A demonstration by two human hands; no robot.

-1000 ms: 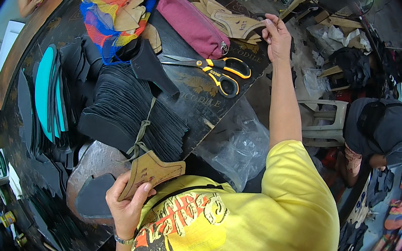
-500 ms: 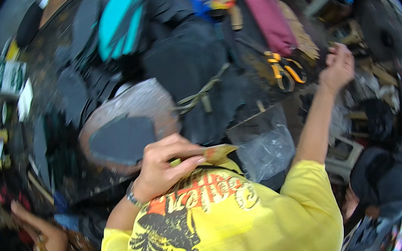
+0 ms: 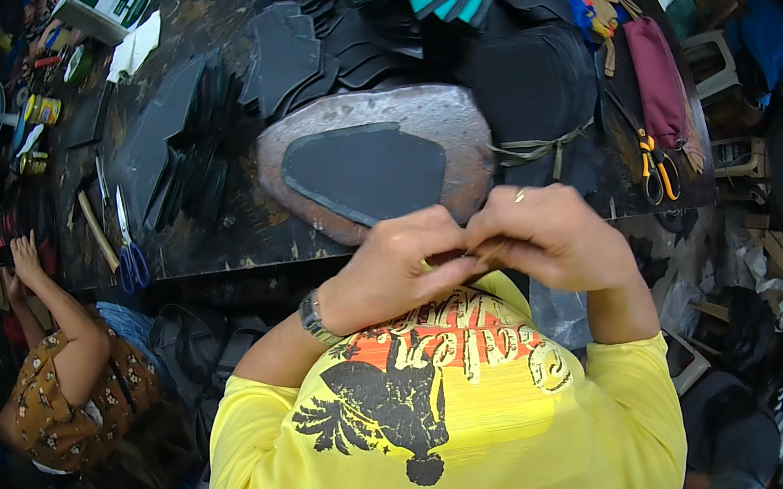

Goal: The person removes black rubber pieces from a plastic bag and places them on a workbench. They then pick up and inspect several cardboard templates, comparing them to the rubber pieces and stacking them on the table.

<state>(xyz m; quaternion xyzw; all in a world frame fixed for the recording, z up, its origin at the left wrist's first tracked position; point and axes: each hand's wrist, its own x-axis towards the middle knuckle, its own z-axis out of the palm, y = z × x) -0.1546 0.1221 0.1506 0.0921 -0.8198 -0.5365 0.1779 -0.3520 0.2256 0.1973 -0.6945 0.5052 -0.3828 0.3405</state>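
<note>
Both hands meet in front of my yellow shirt, just off the table's near edge. My left hand (image 3: pixel 413 257), with a watch on its wrist, has thumb and fingers pinched together. Against its fingertips, my right hand (image 3: pixel 547 235) is closed in the same way. Whatever sits between the fingers is small and mostly covered. Just beyond them a rounded brown-grey slab (image 3: pixel 465 128) rests on the table. A dark flat cut piece (image 3: pixel 363 175) with a paler rim lies on it.
Stacks of black cut pieces (image 3: pixel 527 71) cover the table (image 3: pixel 255 247), one stack tied with a strip. Orange-handled scissors (image 3: pixel 656 168) lie right; blue-handled scissors (image 3: pixel 132 262) and a hammer (image 3: pixel 99 232) lie left. Another person (image 3: pixel 86 380) works at the left.
My right hand has come in from far right to meet my left. A tan strip that showed in my left hand is no longer plain to see. The view has shifted left.
</note>
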